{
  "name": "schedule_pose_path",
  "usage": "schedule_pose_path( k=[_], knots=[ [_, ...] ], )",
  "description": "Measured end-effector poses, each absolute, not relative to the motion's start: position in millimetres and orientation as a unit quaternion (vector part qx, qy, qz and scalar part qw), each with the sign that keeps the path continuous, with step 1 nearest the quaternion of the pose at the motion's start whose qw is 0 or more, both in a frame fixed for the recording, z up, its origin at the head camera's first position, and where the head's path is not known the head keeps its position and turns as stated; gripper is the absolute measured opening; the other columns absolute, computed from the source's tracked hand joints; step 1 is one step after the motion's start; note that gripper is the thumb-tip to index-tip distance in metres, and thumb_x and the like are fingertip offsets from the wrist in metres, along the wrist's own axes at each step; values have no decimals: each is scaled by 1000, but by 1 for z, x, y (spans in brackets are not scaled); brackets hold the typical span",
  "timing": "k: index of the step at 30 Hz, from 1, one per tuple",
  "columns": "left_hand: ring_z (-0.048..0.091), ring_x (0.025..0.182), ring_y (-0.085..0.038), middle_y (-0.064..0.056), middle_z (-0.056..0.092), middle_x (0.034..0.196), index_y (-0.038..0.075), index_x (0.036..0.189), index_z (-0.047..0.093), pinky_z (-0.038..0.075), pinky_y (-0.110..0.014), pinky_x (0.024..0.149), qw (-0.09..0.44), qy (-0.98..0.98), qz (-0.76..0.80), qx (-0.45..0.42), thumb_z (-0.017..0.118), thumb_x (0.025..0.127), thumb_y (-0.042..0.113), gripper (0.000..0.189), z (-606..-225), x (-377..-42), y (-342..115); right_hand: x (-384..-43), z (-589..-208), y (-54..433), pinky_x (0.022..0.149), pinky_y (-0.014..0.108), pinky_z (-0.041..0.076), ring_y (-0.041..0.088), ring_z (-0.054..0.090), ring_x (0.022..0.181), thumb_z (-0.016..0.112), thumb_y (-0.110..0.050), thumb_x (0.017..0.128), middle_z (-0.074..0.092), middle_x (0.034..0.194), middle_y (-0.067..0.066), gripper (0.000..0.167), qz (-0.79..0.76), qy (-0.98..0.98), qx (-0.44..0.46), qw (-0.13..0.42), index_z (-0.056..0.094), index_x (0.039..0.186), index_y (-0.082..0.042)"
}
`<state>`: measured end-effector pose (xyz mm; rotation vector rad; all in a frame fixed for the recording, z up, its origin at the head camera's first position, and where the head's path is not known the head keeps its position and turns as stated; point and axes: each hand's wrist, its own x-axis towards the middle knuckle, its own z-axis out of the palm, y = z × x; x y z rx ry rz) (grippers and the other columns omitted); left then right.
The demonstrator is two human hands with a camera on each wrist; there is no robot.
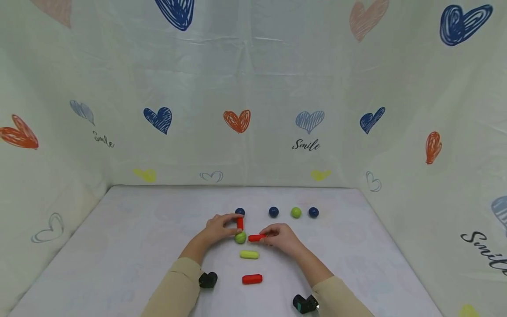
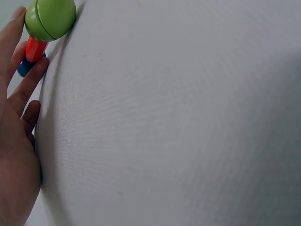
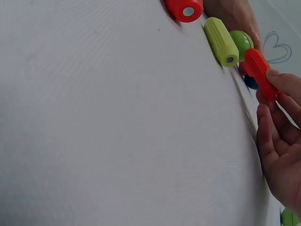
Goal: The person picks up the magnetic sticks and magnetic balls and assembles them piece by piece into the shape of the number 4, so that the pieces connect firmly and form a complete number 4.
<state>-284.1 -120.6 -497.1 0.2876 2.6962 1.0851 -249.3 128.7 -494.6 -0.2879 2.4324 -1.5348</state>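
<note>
My left hand [image 1: 219, 226] grips a red magnetic rod [image 1: 240, 224] standing in line between a blue ball [image 1: 239, 211] at its far end and a green ball [image 1: 240, 238] at its near end. In the left wrist view, fingers lie along both sides of this chain, by the green ball [image 2: 51, 19]. Just right of the green ball, my right hand [image 1: 280, 237] pinches a second red rod [image 1: 255, 238] between thumb and fingers. That rod [image 3: 261, 75] points toward the green ball, its other end by the fingertips.
Nearer to me lie a yellow-green rod [image 1: 249, 254] and another red rod [image 1: 252, 279], with a round metal disc in the end. At the back right, a blue ball [image 1: 273, 212], a green ball [image 1: 296, 212] and another blue ball [image 1: 314, 212] form a row. A heart-printed curtain [image 1: 269, 154] stands behind the white table [image 1: 138, 246].
</note>
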Motion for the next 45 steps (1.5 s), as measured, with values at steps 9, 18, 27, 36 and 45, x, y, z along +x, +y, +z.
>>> schedule_pose_path(
  k=[9,18,27,36,45],
  knots=[
    [37,123,-33,-7,49,140,36,134,58,38,-61,95,124,919,360,99,81,76,43,63,-498,-284,-121,-253,-501,128,71,28,51,15,58,79,78,-12,81,68,91,1,20,-536,833,-64,124,75,100,-6],
    [37,125,-32,-8,48,142,34,135,58,34,-61,100,122,923,348,110,83,75,40,66,-495,-284,-122,-254,-502,124,78,30,50,17,58,87,79,-16,82,68,98,1,21,-531,837,-69,114,75,101,-9],
    [38,123,-30,-7,50,142,32,136,57,30,-57,102,116,925,337,131,83,74,41,67,-496,-284,-121,-254,-503,121,67,27,46,16,53,77,79,-14,81,65,90,1,20,-530,839,-57,107,75,101,-9],
    [38,122,-30,-6,50,141,31,136,56,26,-55,103,112,924,339,139,83,75,42,68,-494,-283,-118,-252,-501,118,62,28,43,16,51,69,78,-12,82,63,82,0,21,-533,839,-53,100,75,102,-8],
    [39,119,-27,-4,53,138,33,131,61,26,-54,102,115,922,345,132,83,75,41,60,-492,-281,-118,-252,-504,118,64,28,46,15,54,70,78,-12,83,66,82,0,21,-551,826,-54,102,75,102,-6]
  ],
)
